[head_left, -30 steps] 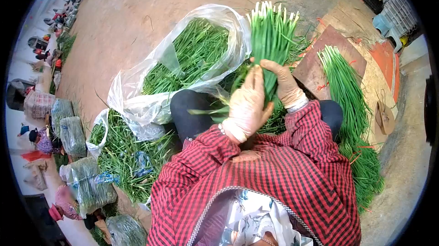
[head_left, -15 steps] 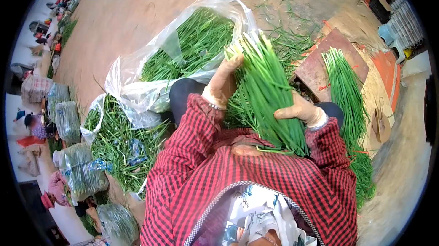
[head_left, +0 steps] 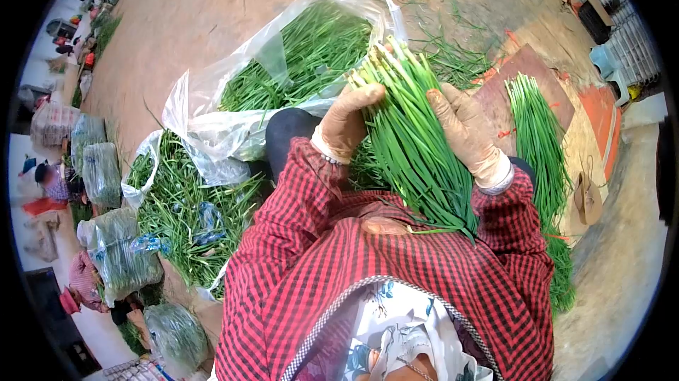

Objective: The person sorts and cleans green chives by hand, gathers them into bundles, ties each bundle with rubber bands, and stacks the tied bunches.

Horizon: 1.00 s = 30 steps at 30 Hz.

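A large bunch of green chives [head_left: 421, 144] with pale stem ends lies tilted across my lap, the ends pointing away from me. My left hand [head_left: 348, 118], gloved, grips it from the left just below the pale ends, thumb over the stems. My gloved right hand [head_left: 467, 130] clasps the right side, thumb along the leaves and its other fingers partly hidden behind. Right of my knee, tied chives [head_left: 534, 126] rest partly on a reddish-brown board [head_left: 488, 101].
A clear plastic bag [head_left: 212, 123] of loose greens [head_left: 304, 52] stands ahead on the left. Nearer me is a pile of leafy trimmings [head_left: 191, 218]. Wrapped bundles [head_left: 127, 254] and other people line the far left. A sandal [head_left: 587, 197] lies at right; crates [head_left: 633, 45] stand behind.
My right hand has slid up the bunch toward the pale ends, its thumb now pointing along the stems. My left hand stays by the stem ends, and the bunch is slightly shifted.
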Each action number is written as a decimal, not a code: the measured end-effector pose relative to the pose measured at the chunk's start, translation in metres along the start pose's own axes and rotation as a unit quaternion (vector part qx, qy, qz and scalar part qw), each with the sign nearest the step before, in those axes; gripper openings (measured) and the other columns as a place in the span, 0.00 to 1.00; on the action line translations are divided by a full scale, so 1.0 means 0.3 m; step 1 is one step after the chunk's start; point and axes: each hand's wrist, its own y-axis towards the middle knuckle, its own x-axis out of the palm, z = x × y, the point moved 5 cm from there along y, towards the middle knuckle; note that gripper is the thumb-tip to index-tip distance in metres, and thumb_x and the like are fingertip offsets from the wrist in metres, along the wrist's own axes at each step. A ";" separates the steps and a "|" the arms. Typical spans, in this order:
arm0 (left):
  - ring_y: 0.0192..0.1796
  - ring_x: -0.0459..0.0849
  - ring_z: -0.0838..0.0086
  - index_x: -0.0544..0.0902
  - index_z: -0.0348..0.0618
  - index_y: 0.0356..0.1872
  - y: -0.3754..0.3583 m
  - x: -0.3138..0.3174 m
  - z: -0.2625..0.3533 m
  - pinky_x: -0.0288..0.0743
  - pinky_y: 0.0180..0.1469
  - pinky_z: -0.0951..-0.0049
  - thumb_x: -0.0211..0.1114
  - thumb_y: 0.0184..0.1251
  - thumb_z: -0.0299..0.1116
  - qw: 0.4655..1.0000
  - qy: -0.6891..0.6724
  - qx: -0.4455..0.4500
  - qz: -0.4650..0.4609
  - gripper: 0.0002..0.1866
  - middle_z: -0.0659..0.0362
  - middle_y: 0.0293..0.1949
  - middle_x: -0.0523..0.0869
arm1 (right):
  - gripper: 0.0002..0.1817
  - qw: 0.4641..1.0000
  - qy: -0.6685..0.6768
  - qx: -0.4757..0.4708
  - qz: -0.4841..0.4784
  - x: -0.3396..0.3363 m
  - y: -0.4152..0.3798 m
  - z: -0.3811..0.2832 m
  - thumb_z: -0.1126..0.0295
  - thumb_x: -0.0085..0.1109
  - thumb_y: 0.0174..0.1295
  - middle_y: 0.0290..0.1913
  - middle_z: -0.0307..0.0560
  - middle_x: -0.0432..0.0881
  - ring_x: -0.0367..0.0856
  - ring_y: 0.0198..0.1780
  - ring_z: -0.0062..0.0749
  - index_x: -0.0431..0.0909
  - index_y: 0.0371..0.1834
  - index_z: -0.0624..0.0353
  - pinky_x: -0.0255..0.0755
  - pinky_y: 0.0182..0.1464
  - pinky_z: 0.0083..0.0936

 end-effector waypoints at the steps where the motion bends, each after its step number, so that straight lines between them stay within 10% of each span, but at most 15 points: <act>1: 0.58 0.80 0.60 0.65 0.34 0.67 0.011 0.004 0.009 0.74 0.63 0.60 0.66 0.59 0.34 0.999 -0.032 0.024 -0.014 0.35 0.47 0.59 0.78 | 0.19 0.995 -0.098 -0.006 -0.002 -0.001 0.003 0.017 0.56 0.48 0.75 0.34 0.48 0.84 0.79 0.37 0.22 0.77 0.51 0.62 0.72 0.43 0.22; 5: 0.67 0.72 0.55 0.54 0.36 0.74 0.021 0.014 0.022 0.68 0.69 0.54 0.68 0.55 0.36 0.998 -0.031 0.001 -0.049 0.46 0.43 0.67 0.69 | 0.23 0.948 -0.316 -0.002 -0.042 0.053 -0.013 0.008 0.50 0.43 0.75 0.32 0.56 0.84 0.85 0.36 0.46 0.79 0.48 0.58 0.74 0.40 0.33; 9: 0.63 0.75 0.56 0.60 0.35 0.71 0.003 0.030 0.010 0.69 0.67 0.55 0.67 0.51 0.37 0.999 -0.028 -0.039 -0.025 0.44 0.43 0.63 0.74 | 0.26 0.991 -0.132 0.018 -0.022 0.044 0.012 -0.010 0.47 0.41 0.74 0.35 0.60 0.83 0.83 0.39 0.57 0.82 0.45 0.59 0.74 0.39 0.38; 19: 0.54 0.82 0.59 0.66 0.32 0.66 -0.018 0.029 0.015 0.75 0.61 0.58 0.64 0.52 0.34 0.998 -0.018 -0.066 -0.001 0.37 0.47 0.51 0.82 | 0.32 0.911 -0.343 0.139 -0.182 0.041 0.081 -0.028 0.42 0.42 0.72 0.35 0.62 0.84 0.83 0.43 0.56 0.83 0.43 0.62 0.74 0.45 0.38; 23: 0.45 0.85 0.67 0.71 0.33 0.62 0.010 0.006 0.009 0.80 0.52 0.68 0.63 0.57 0.31 0.998 0.009 -0.070 -0.005 0.29 0.54 0.43 0.85 | 0.24 0.990 -0.132 0.041 -0.035 -0.031 0.142 -0.144 0.56 0.64 0.64 0.49 0.51 0.84 0.81 0.54 0.39 0.79 0.55 0.65 0.72 0.57 0.32; 25: 0.42 0.85 0.71 0.75 0.33 0.58 0.020 0.047 0.011 0.80 0.48 0.72 0.62 0.60 0.29 0.997 0.033 -0.062 0.023 0.23 0.56 0.41 0.86 | 0.38 0.933 -0.283 -0.223 0.006 0.004 0.162 -0.266 0.60 0.70 0.59 0.63 0.55 0.74 0.71 0.66 0.42 0.64 0.70 0.61 0.62 0.69 0.31; 30: 0.42 0.86 0.67 0.76 0.38 0.51 0.088 0.101 0.211 0.81 0.48 0.67 0.61 0.61 0.29 0.987 0.130 0.074 0.064 0.16 0.57 0.38 0.86 | 0.56 0.944 -0.217 -0.232 -0.084 0.118 0.129 -0.152 0.58 0.74 0.53 0.71 0.56 0.65 0.63 0.72 0.44 0.44 0.79 0.57 0.54 0.73 0.33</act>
